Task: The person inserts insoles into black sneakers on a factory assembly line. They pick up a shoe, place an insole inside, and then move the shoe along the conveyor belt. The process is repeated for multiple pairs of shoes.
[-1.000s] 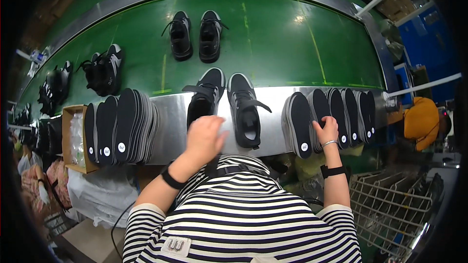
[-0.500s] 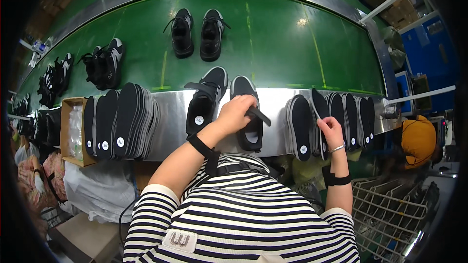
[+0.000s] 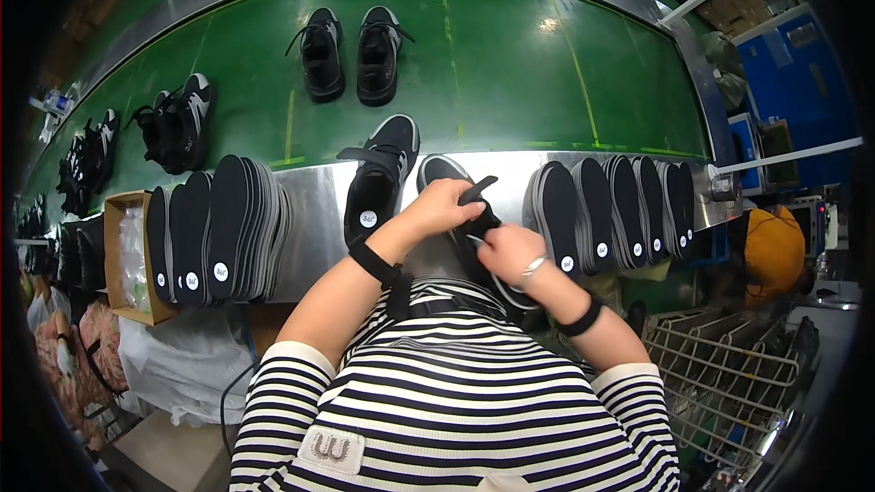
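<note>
A black shoe with a grey toe [image 3: 441,167] stands before me on the steel table edge, toe pointing away. My left hand [image 3: 444,207] is closed over its upper, holding its black strap [image 3: 479,189] between the fingers. Pinched in my right hand [image 3: 512,252] is a thin insole [image 3: 515,295] with a pale edge, tilted at the shoe's opening. My fingers and wrist cover most of it, so I cannot tell how far inside it reaches. Just left stands the matching shoe [image 3: 383,169], an insole with a round white sticker inside it.
Stacks of black insoles stand on the steel edge at right [image 3: 556,219] and left [image 3: 239,228]. A cardboard box [image 3: 162,312] with clear plastic packets adjoins the left stacks. On the green belt [image 3: 510,64] sit a shoe pair [image 3: 377,59] and more shoes [image 3: 182,123] farther left.
My right hand has moved left from the insole stacks to the shoe, bringing an insole with it. My left hand stays on the shoe, and the strap now points up to the right.
</note>
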{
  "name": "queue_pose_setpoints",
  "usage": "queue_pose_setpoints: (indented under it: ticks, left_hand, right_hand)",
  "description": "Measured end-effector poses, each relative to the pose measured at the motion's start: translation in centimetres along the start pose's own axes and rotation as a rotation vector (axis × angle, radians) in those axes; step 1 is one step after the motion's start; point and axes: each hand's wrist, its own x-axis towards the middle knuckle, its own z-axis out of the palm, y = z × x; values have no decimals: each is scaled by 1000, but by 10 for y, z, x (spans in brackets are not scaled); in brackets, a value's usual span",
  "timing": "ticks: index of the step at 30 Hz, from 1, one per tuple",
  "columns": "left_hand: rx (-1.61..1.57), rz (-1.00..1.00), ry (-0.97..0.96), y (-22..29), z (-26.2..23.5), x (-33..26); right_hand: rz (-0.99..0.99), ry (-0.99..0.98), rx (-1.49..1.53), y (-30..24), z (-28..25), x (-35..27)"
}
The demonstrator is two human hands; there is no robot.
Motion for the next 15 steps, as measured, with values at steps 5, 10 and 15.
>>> queue_pose_setpoints:
  ticks: [5,10,15]
  left_hand:
    - [96,45,194,-7,7,-2]
    - [112,28,242,-9,14,-1]
    - [109,88,308,-12,18,1]
  right_hand:
    - [-149,173,-248,-5,6,-13]
    - [-41,32,-333,0,-24,-59]
    - [-180,187,-329,-3,-15,-54]
